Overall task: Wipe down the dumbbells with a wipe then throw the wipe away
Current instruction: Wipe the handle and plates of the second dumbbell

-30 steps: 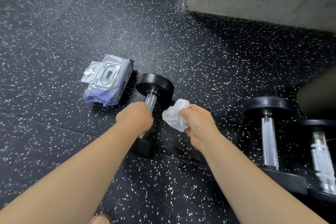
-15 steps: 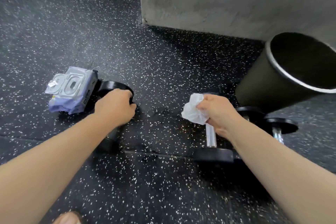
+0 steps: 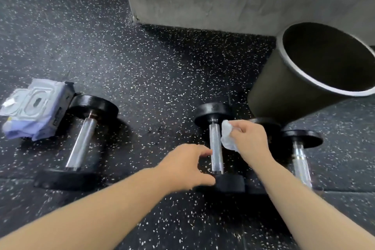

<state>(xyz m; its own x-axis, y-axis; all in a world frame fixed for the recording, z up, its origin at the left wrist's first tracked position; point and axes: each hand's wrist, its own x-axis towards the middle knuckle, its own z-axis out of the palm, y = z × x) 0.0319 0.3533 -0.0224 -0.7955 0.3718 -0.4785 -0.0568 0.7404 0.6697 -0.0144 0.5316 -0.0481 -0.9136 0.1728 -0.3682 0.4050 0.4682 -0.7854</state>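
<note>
The right hand (image 3: 250,140) pinches a crumpled white wipe (image 3: 228,136). The wipe sticks out to the left of the fingers, just beside the metal handle of the middle dumbbell (image 3: 216,148). The left hand (image 3: 182,166) is loosely spread, holds nothing, and hovers near that handle's left side. A black bin (image 3: 284,91) stands far right.

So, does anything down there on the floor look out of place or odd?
Only the wipes pack: its flip lid looks left open, and it lies close beside the far head of the left dumbbell. Otherwise nothing stands out.
</note>
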